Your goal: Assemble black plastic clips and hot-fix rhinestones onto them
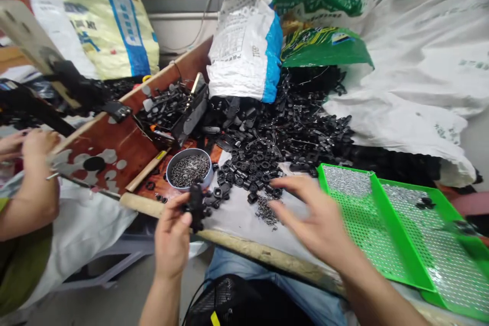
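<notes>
My left hand (172,234) is closed around a small black plastic part (196,206), held upright just over the table's near edge. My right hand (311,216) hovers open, fingers spread and slightly blurred, above a small scatter of tiny dark screws (265,211) on the white sheet. A row of black ring-shaped parts (244,173) lies just beyond its fingertips. A round metal bowl (189,169) full of small screws stands behind my left hand.
A big heap of black plastic parts (294,122) fills the table's middle, backed by woven sacks (248,46). Green perforated trays (401,229) sit at the right. Another person's hands (26,147) work at the left beside a black wire basket (171,112).
</notes>
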A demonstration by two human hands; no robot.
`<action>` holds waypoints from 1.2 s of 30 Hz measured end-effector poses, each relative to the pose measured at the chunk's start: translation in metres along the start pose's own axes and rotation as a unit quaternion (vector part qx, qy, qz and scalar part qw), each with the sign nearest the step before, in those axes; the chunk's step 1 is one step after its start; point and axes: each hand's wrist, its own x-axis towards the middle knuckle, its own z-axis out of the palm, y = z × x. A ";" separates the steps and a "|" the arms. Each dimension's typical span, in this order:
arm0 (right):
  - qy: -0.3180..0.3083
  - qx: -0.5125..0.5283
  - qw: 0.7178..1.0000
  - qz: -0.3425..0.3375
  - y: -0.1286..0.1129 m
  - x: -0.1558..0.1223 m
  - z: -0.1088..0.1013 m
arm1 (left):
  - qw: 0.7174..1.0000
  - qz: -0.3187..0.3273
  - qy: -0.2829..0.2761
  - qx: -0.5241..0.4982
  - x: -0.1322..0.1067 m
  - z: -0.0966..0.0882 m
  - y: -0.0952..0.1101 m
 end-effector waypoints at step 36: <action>-0.646 -0.140 0.750 0.015 0.038 -0.117 0.218 | 0.702 -0.197 0.022 0.684 -0.032 -0.167 -0.099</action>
